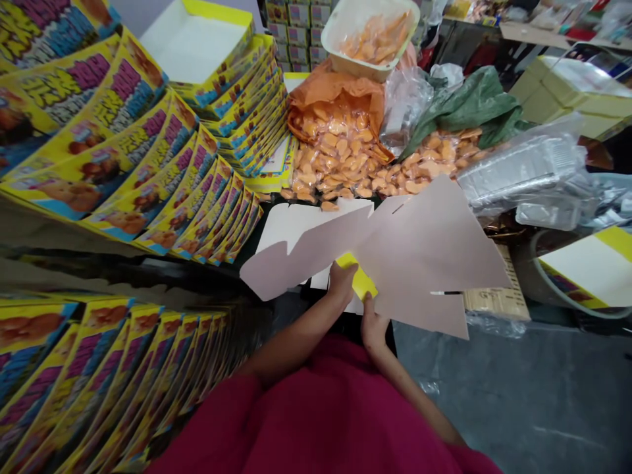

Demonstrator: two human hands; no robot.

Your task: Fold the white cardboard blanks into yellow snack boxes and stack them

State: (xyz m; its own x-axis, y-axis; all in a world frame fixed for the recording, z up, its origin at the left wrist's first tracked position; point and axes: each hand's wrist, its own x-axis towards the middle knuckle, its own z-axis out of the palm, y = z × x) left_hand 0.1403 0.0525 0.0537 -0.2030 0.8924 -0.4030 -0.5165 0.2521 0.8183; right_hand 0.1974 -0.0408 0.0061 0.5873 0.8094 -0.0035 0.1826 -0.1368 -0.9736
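A large cardboard box blank (419, 243), grey-white on its visible face and partly folded, spreads out in front of my body. At its near middle edge a bright yellow flap (364, 282) stands out. My left hand (342, 284) is closed on the left end of this flap, thumb on top. Closed at the flap's near right end, my right hand (374, 324) pinches it, with some fingers hidden under the card. Beneath the blank's left side lies another white card piece (276, 227).
Stacked printed yellow box trays (148, 164) rise at left, with more below (99, 368). Wrapped orange pieces (340, 158) spill from an orange bag (336, 92) behind the blank. A white basket (340, 39) holds more. Clear plastic trays (528, 164) and a bin (533, 276) are at right.
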